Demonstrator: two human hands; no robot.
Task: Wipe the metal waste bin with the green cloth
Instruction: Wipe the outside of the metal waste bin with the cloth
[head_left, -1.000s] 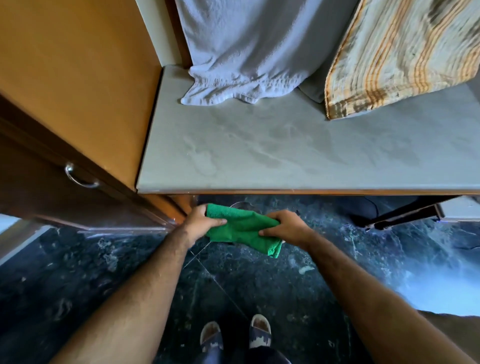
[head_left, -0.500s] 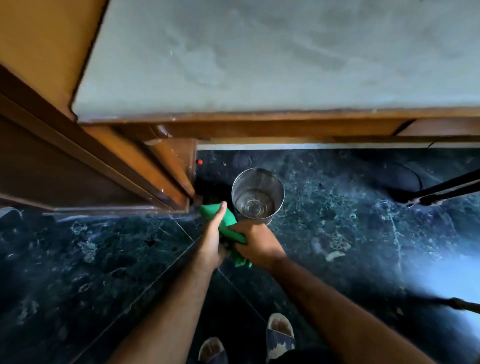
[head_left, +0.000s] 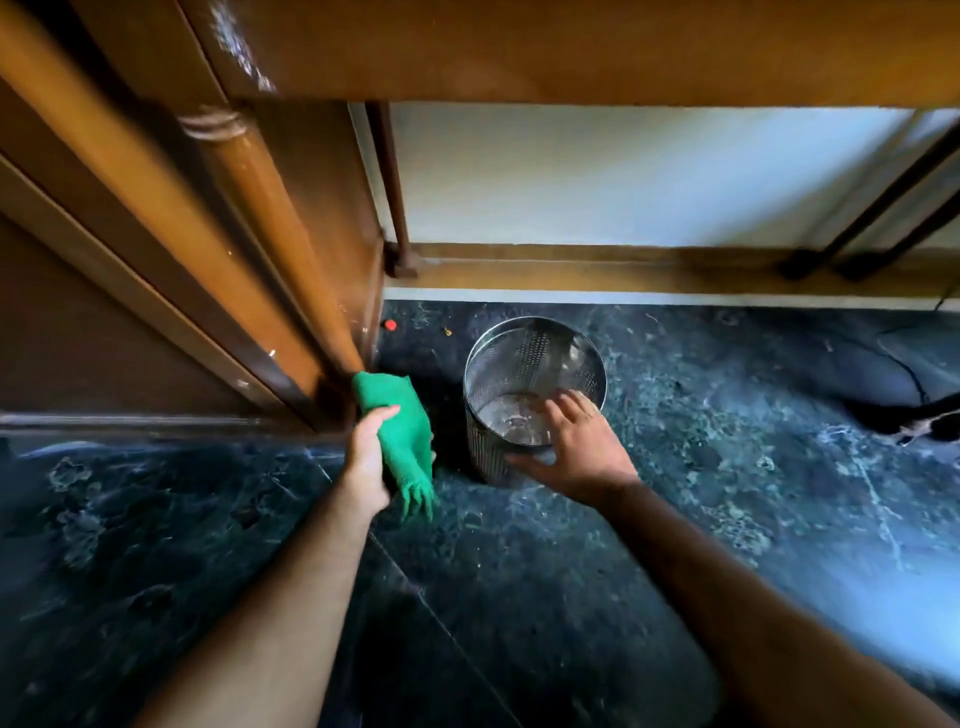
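A round perforated metal waste bin (head_left: 524, 358) stands upright on the dark marble floor under a wooden desk, its inside empty and shiny. My right hand (head_left: 576, 447) hovers over the bin's near rim with fingers spread, holding nothing; whether it touches the rim I cannot tell. My left hand (head_left: 370, 447) grips the green cloth (head_left: 402, 431) to the left of the bin. The cloth hangs down from my fist, its end near the floor, apart from the bin.
A wooden cabinet with a turned post (head_left: 249, 208) rises close on the left. The desk's underside (head_left: 571, 47) spans the top. A skirting rail (head_left: 597, 270) and white wall lie behind the bin. Dark chair legs (head_left: 872, 218) stand at the right. A small red object (head_left: 390, 325) lies on the floor.
The view has dropped below the desk top. My right hand has let go of the cloth and moved over the bin's rim; my left hand alone holds the cloth now.
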